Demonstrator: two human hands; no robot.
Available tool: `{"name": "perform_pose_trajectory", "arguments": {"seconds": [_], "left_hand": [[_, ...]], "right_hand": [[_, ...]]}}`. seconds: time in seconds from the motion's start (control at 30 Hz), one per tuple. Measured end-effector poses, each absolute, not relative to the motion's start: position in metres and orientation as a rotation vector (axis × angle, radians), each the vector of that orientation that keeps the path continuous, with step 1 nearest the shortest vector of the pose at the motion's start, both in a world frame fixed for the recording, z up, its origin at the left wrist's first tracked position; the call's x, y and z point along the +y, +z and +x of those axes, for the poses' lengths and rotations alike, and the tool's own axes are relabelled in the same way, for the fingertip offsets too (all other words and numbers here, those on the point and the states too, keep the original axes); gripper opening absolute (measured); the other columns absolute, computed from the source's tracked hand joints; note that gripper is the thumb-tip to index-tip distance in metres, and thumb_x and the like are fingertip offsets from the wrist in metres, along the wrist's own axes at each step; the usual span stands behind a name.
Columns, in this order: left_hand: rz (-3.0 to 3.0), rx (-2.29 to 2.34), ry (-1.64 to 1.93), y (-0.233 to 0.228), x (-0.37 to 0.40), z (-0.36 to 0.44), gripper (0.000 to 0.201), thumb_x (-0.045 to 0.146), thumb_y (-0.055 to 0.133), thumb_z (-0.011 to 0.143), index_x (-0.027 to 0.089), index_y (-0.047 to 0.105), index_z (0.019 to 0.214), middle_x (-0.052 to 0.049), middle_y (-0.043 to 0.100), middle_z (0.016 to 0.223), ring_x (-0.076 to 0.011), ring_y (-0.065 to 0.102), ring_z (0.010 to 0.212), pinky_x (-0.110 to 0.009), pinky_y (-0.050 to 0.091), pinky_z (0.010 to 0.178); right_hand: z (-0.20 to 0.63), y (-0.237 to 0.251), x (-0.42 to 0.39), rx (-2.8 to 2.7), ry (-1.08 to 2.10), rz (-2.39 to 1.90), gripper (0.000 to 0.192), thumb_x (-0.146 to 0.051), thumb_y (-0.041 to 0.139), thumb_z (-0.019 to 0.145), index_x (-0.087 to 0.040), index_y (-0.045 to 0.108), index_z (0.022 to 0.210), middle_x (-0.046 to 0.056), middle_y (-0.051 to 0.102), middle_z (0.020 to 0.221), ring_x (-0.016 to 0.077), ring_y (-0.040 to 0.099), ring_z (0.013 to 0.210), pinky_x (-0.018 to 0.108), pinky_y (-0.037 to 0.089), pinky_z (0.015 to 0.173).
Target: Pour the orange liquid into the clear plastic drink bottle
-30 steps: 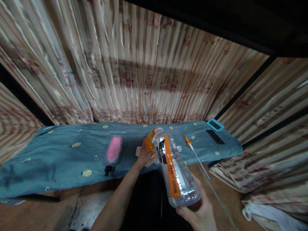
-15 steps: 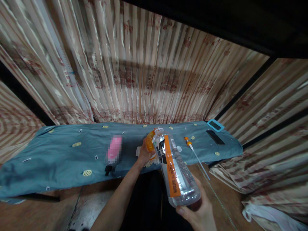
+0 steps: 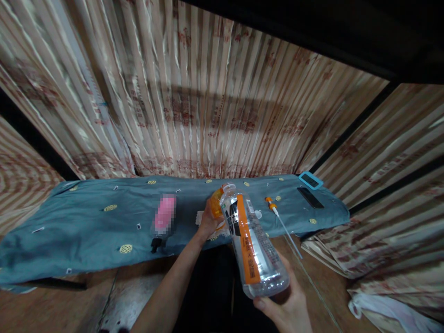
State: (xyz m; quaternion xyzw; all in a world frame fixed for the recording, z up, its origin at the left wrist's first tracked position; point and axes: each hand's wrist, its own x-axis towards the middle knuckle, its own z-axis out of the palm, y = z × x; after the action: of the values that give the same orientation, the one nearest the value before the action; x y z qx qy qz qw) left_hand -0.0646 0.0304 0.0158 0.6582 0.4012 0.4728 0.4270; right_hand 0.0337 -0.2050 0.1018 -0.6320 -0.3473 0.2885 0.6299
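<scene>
Nearest the camera, right hand is clamping the base of a clear drink bottle tilted toward an orange cup, left hand fingers wrapping it above the blue cloth, syringe lying beyond.

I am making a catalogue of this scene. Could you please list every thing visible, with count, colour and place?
bottle: one, clear with orange and black label, open at the top, tilted, held at its base.
orange cup: one, orange, at the bottle's mouth.
cloth: one, teal with yellow dots, across the surface.
pink item: one, blurred, on the cloth, left of centre.
syringe: one, white with orange end, right of the bottle.
black bar: one, far right.
blue-framed device: one, far right corner.
left hand: holds the cup.
right hand: grips the bottle.
</scene>
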Motion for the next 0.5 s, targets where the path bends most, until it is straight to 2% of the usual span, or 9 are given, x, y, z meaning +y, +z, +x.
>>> {"name": "perform_pose_trajectory", "arguments": {"seconds": [0.17, 0.37, 0.5], "left_hand": [[1.661, 0.999, 1.188, 0.0154, 0.0306, -0.0649, 0.051, 0.018, 0.068, 0.069, 0.019, 0.044, 0.115, -0.007, 0.06, 0.111, -0.0217, 0.061, 0.099, -0.038, 0.049, 0.089], [1.653, 0.994, 1.167, 0.0152, 0.0314, -0.0653, 0.052, 0.017, 0.067, 0.07, 0.02, 0.044, 0.117, -0.006, 0.06, 0.109, -0.0212, 0.06, 0.099, -0.038, 0.049, 0.09], [1.668, 1.014, 1.153, 0.0149, 0.0317, -0.0654, 0.054, 0.015, 0.066, 0.07, 0.02, 0.044, 0.119, -0.006, 0.059, 0.11, -0.0215, 0.06, 0.099, -0.037, 0.049, 0.09]], "right_hand": [[0.0334, 0.1019, -0.2053, -0.821, 0.662, -1.455, 0.088, -0.042, 0.089, 0.046, -0.022, 0.053, 0.123, 0.004, 0.074, 0.107, 0.025, 0.07, 0.098, 0.025, 0.053, 0.082], [0.0316, 0.1035, -0.2051, -0.761, 0.687, -1.439, 0.086, -0.04, 0.09, 0.044, -0.024, 0.055, 0.121, 0.001, 0.074, 0.108, 0.0209, 0.069, 0.099, 0.02, 0.051, 0.084], [0.0316, 0.1039, -0.2046, -0.771, 0.69, -1.439, 0.087, -0.041, 0.09, 0.044, -0.022, 0.055, 0.121, 0.003, 0.075, 0.106, 0.0223, 0.07, 0.096, 0.022, 0.051, 0.083]]}}
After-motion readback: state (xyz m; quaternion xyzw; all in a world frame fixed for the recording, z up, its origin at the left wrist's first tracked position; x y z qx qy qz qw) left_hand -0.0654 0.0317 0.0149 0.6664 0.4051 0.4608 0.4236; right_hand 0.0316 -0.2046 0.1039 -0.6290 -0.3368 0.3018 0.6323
